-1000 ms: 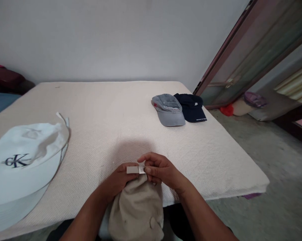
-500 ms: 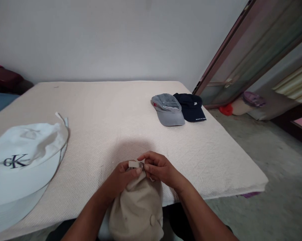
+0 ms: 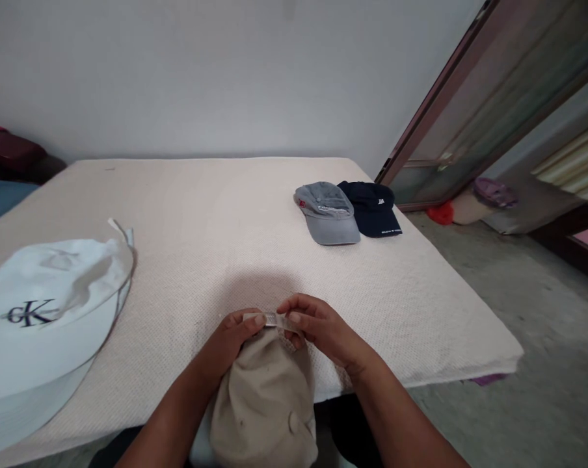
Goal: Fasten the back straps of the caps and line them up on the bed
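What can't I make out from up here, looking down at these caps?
All in the head view:
- Tan cap: its bottom runs off the lower edge.
- Its strap: partly covered by the left fingers; the fine markings are too small to read.
- White cap: brim cut off by the left edge.
- Navy cap: one side hidden behind the grey cap; brim lettering too small.

A beige cap sits at the near edge of the pale cloth surface, its soft crown slack and creased, the round button facing up. At its far end runs a narrow strap — a shiny buckle shows on it.
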### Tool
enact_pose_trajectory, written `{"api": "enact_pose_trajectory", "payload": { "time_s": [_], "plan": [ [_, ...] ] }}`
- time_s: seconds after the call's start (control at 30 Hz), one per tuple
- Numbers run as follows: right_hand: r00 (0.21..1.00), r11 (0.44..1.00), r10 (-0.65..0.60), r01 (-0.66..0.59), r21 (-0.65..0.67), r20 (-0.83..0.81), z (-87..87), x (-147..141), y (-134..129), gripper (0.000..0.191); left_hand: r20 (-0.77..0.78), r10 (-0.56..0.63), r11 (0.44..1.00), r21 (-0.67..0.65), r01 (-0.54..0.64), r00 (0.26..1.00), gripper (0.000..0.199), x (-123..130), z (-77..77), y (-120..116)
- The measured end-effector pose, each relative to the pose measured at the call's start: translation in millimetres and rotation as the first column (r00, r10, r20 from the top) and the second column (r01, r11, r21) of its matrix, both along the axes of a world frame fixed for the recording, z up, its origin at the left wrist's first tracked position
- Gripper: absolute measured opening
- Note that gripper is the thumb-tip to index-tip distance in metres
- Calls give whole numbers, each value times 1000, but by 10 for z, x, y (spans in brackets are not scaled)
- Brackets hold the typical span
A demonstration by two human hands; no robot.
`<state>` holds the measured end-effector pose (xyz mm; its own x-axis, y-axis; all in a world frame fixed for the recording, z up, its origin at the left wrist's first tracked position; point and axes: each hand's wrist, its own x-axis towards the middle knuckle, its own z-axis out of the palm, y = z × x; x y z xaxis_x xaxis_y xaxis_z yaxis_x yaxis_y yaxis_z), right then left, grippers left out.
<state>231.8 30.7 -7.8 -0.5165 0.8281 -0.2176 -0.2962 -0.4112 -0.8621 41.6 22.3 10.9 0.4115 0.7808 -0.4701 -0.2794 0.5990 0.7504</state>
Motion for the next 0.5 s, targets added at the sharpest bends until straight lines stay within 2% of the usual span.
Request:
{"api": "enact_pose_trajectory", "payload": {
  "time_s": [0.1, 0.2, 0.5],
  "plan": [
    [1000, 998, -8, 7, -59, -14, 1, 9, -11, 18, 30, 7, 1000, -15, -7, 1000, 20, 0, 15, -4],
    [997, 996, -54, 49, -74, -63, -13, -27, -18, 24, 90, -42, 999, -11, 43, 995, 21, -13, 31, -28],
    [997, 1000, -26, 25, -5, -79, -6, -44, -25, 24, 60, -125, 992, -5, 125, 990, 19, -44, 83, -36]
  ]
}}
